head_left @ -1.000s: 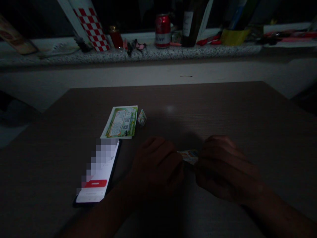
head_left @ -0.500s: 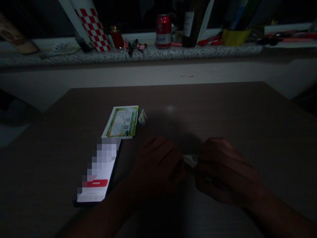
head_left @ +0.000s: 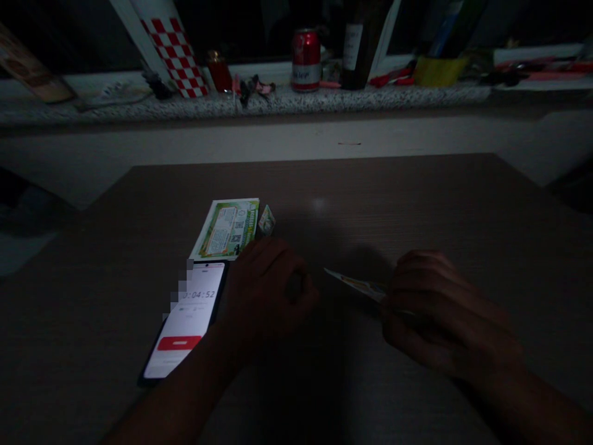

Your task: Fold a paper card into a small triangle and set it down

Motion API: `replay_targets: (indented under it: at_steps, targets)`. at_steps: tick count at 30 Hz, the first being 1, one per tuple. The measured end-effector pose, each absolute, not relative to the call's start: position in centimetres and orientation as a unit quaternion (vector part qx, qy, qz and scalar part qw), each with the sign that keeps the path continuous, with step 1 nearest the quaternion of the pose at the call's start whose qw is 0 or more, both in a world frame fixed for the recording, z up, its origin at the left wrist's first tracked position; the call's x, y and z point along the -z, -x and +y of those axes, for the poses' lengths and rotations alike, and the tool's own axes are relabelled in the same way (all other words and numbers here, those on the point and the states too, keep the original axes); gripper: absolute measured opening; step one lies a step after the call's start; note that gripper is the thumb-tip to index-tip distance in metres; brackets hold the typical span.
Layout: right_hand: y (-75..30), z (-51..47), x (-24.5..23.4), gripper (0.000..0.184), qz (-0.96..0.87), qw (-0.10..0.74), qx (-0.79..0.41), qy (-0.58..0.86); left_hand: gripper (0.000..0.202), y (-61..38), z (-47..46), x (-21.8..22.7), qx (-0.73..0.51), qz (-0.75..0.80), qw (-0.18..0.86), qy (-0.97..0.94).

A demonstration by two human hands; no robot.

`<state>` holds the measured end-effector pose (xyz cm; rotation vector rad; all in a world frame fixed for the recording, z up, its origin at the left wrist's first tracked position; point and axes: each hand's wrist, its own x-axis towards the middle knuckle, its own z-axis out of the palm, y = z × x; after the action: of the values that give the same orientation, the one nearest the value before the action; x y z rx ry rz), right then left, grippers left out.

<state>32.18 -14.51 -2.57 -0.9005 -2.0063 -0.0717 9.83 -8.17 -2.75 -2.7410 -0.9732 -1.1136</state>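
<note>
My right hand (head_left: pixel 445 309) pinches a small thin printed card (head_left: pixel 359 284) between thumb and fingers. The card juts out to the left, tilted and seen nearly edge-on, with its right end hidden by my fingers. My left hand (head_left: pixel 271 290) is apart from it, beside the phone, fingers curled and thumb near the index finger. Whatever the left hand holds, if anything, does not show. Just beyond it stands a small folded card piece (head_left: pixel 267 221). Next to that lies a green and white printed booklet or stack of cards (head_left: pixel 222 228).
A lit phone (head_left: pixel 185 334) showing a timer lies at the left, partly behind my left forearm. On the stone sill (head_left: pixel 278 102) at the back stand a red can (head_left: pixel 306 60), a dark bottle (head_left: pixel 354 55), a red-checked tube (head_left: pixel 176 55) and other small things.
My hands have moved apart: the left has gone left towards the phone and away from the card. The right has shifted slightly right with the card, which now shows more of its length.
</note>
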Motion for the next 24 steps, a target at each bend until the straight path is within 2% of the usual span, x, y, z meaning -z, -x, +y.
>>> replay_targets:
  at_steps: [3, 6, 9, 12, 16, 20, 24]
  targets:
    - [-32.0, -14.3, 2.8, 0.014, -0.811, 0.459, 0.018, 0.363, 0.007, -10.1, -9.0, 2.6, 0.355, -0.259, -0.04, 0.897]
    - [-31.6, -14.2, 3.1, 0.012, -0.814, 0.46, 0.003, 0.354, 0.022, -10.8, -9.9, 2.9, 0.326, -0.222, -0.092, 0.914]
    - [-31.3, -14.1, 3.5, 0.013, -0.812, 0.464, -0.027, 0.354, 0.012, -11.1, -10.0, 3.5, 0.312, -0.215, -0.155, 0.912]
    - [-31.1, -14.0, 3.9, 0.012, -0.79, 0.482, -0.083, 0.369, 0.003, -10.9, -9.8, 3.8, 0.313, -0.255, -0.234, 0.884]
    - [-30.7, -14.1, 4.5, 0.009, -0.718, 0.516, -0.192, 0.425, 0.005, -10.9, -9.9, 3.7, 0.343, -0.353, -0.338, 0.802]
    - [-30.3, -14.3, 5.1, 0.008, -0.65, 0.491, -0.311, 0.49, 0.014, -11.6, -10.2, 3.7, 0.36, -0.437, -0.459, 0.684]
    - [-30.3, -14.3, 5.5, 0.012, -0.604, 0.48, -0.386, 0.506, 0.018, -12.1, -10.2, 4.0, 0.323, -0.449, -0.596, 0.583]
